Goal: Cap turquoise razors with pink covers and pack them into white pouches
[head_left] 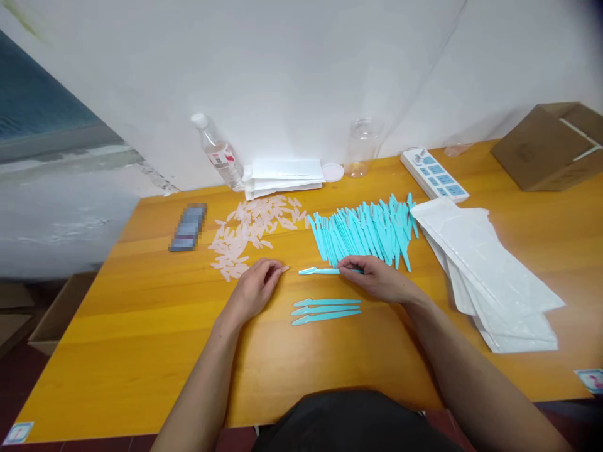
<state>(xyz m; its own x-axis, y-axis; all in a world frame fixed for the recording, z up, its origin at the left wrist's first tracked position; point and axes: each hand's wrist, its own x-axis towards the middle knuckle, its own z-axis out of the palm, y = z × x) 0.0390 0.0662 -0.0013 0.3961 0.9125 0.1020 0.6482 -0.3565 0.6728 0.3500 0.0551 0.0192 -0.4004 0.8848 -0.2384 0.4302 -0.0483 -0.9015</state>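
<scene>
My right hand (377,279) is closed on the handle of a turquoise plastic razor (320,271), held flat just above the wooden table (141,326). My left hand (257,290) rests to its left with fingers curled and a small pale pink cap (284,269) pinched at the fingertips, near the razor's blade end. A fanned pile of several turquoise razors (365,232) lies just behind my right hand. Scattered pale pink caps (249,232) lie behind my left hand. Three razors (325,311) lie side by side in front of my hands.
A stack of white plastic bags (490,270) lies at the right. Along the wall stand a water bottle (217,152), folded white bags (282,176), a clear jar (362,147), a power strip (433,174) and a cardboard box (551,144). A dark phone (189,227) lies at left.
</scene>
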